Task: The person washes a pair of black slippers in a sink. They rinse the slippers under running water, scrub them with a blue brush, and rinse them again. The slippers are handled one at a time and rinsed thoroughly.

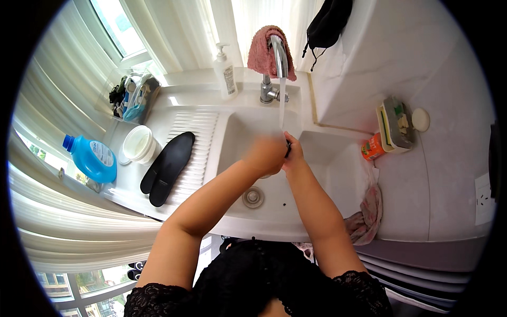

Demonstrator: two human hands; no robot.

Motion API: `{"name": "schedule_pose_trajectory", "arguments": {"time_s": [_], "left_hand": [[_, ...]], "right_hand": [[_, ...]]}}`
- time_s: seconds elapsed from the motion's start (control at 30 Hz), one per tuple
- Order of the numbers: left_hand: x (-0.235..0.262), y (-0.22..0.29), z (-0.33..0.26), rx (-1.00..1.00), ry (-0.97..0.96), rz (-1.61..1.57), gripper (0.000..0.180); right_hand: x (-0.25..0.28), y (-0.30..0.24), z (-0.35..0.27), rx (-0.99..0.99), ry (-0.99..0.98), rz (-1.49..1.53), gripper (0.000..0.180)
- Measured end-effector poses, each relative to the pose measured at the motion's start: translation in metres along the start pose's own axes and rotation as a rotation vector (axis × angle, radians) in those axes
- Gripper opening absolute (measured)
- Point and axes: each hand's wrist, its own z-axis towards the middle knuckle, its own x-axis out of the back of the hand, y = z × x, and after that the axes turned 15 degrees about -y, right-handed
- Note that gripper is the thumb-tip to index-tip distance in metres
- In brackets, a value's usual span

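Note:
Water streams from the chrome faucet [281, 58] down to my two hands, which are together over the white sink [232, 158]. My right hand [294, 153] is curled round a small dark thing [288, 149], mostly hidden between the hands; its kind does not show. Motion smears my left hand [264, 152], so its fingers cannot be made out. It lies right against the right hand and the dark thing. Below the hands is the round drain [253, 197], with a small dark speck to its right.
Two black insoles [171, 164] lie on the ribbed drainboard at left, near a white tub [140, 145], a blue detergent bottle [92, 158] and a filled clear box [134, 98]. A pump bottle [225, 74] stands behind. At right are a wall-mounted sponge holder [396, 124] and a hanging cloth [368, 211].

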Motion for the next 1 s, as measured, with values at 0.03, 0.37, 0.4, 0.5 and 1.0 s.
{"name": "schedule_pose_trajectory", "arguments": {"time_s": [0.03,0.37,0.4,0.5,1.0], "left_hand": [[0.010,0.000,-0.007,-0.018,0.083,-0.090,0.019],[0.023,-0.002,-0.036,-0.121,0.755,-0.340,0.024],[0.026,-0.001,-0.035,-0.139,0.790,-0.326,0.024],[-0.001,-0.009,-0.013,0.094,0.935,-0.417,0.021],[-0.050,0.004,0.013,0.262,0.273,-2.557,0.028]], "right_hand": [[0.005,-0.003,0.003,0.009,-0.030,-0.014,0.028],[-0.039,0.003,-0.008,0.051,-0.205,0.016,0.024],[-0.034,0.006,-0.004,0.061,-0.197,0.001,0.023],[-0.031,0.015,-0.003,0.108,-0.134,-0.039,0.024],[-0.002,0.056,-0.004,0.333,0.182,-1.323,0.063]]}}
